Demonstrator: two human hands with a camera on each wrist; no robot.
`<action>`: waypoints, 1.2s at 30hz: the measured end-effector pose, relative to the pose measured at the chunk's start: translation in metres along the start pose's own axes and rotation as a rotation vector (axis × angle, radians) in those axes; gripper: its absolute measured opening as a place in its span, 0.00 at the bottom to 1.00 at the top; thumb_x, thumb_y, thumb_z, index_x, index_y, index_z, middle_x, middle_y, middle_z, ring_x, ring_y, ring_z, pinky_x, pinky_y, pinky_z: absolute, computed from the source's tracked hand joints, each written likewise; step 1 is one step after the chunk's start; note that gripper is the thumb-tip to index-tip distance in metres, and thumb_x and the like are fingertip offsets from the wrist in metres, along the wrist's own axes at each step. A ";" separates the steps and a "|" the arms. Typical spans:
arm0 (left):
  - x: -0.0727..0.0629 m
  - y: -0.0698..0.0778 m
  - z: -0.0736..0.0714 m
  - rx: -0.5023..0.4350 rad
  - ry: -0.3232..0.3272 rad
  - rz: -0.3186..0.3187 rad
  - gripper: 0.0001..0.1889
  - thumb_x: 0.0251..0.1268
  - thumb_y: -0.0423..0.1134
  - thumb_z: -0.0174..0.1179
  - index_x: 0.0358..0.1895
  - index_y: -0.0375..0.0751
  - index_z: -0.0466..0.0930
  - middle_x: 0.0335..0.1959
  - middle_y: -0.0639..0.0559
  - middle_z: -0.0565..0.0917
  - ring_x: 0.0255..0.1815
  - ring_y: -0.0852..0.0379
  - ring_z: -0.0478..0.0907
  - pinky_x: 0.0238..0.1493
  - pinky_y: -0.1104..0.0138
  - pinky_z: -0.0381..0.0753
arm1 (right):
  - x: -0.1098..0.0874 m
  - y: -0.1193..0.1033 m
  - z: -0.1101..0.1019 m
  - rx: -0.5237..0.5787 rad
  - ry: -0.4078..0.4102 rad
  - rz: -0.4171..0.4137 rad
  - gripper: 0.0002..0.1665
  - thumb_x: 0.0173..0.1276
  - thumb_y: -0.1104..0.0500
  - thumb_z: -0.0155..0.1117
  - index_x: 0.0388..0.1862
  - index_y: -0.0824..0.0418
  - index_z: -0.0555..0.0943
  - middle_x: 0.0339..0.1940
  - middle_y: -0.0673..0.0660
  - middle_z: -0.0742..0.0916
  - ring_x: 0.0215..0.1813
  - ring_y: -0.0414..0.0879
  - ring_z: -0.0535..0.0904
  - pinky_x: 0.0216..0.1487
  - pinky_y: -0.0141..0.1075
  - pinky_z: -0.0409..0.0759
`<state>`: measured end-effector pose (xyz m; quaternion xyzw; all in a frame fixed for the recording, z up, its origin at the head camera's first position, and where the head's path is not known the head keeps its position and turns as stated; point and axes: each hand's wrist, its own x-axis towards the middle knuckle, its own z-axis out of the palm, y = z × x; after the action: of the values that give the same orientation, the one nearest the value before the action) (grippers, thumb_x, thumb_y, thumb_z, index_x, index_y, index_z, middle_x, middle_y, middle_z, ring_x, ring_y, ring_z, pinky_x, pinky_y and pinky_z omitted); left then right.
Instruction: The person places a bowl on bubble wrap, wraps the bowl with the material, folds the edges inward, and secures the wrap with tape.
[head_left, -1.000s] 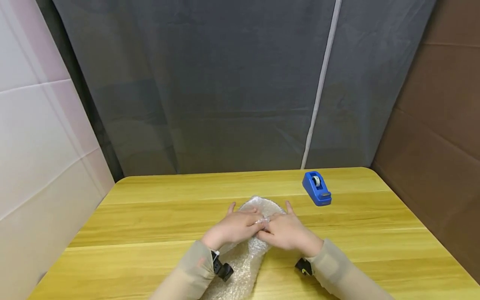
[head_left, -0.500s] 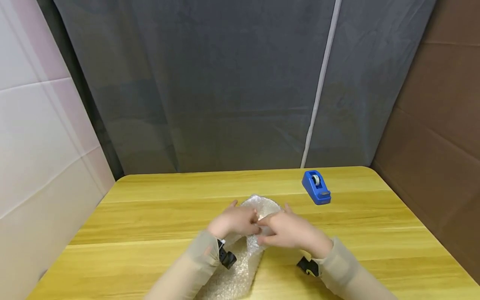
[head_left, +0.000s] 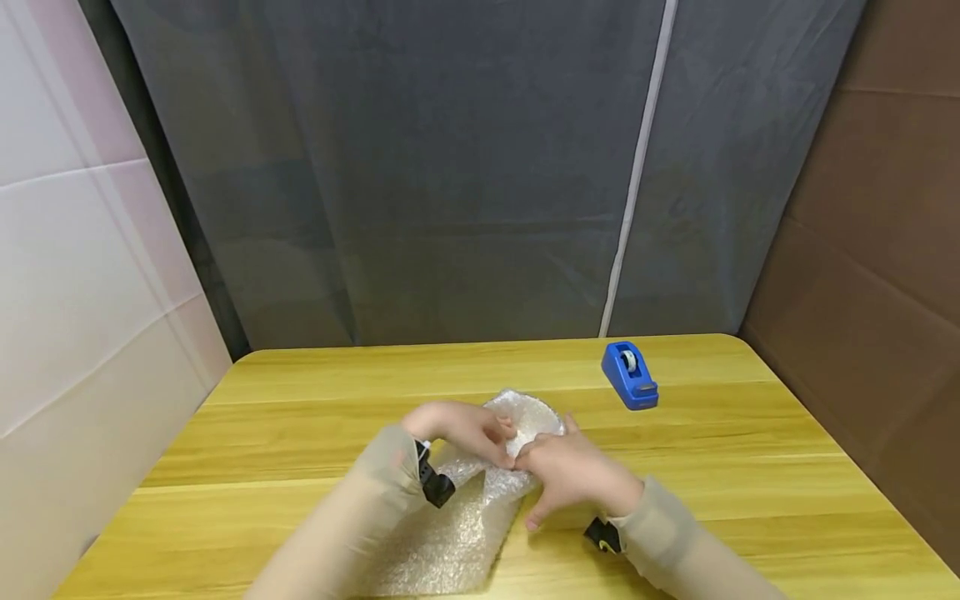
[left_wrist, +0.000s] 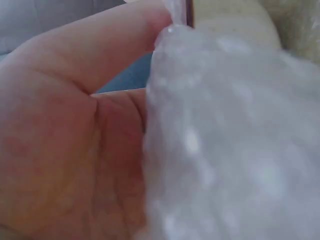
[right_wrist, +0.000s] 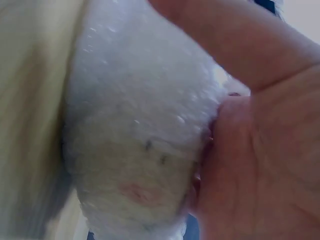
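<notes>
A sheet of bubble wrap (head_left: 450, 546) lies on the table, its far part folded round a pale thing. Through the wrap in the right wrist view, this cream-coloured thing (right_wrist: 135, 175) shows red and dark marks. A brown edge on it appears at the top of the left wrist view, but its kind is unclear. My left hand (head_left: 461, 429) pinches a fold of the wrap between thumb and fingers. Against the right side of the bundle rests my right hand (head_left: 577, 475), its thumb spread away from the fingers. Some fingertips are hidden by the wrap.
A blue tape dispenser (head_left: 630, 377) with a roll of tape stands at the back right of the wooden table (head_left: 300, 450). Dark grey cloth hangs behind the table, with a white panel at left and a brown one at right.
The hands, together over the bundle a second ago, have parted a little. My left hand has turned and drawn a wrap fold; my right thumb has swung away. More near wrap lies spread out.
</notes>
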<state>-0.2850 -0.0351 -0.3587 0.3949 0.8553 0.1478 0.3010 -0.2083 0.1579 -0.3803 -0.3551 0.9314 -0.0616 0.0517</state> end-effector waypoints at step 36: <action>-0.062 -0.054 0.045 1.208 0.679 0.381 0.57 0.46 0.26 0.69 0.78 0.64 0.46 0.41 0.58 0.76 0.39 0.59 0.72 0.43 0.64 0.73 | -0.004 0.008 0.006 -0.048 0.052 0.056 0.30 0.46 0.51 0.78 0.52 0.50 0.85 0.47 0.42 0.85 0.51 0.44 0.77 0.59 0.75 0.56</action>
<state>-0.2569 -0.1171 -0.3949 0.5673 0.7501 -0.1868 -0.2840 -0.2095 0.1660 -0.3875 -0.3281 0.9432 -0.0471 0.0205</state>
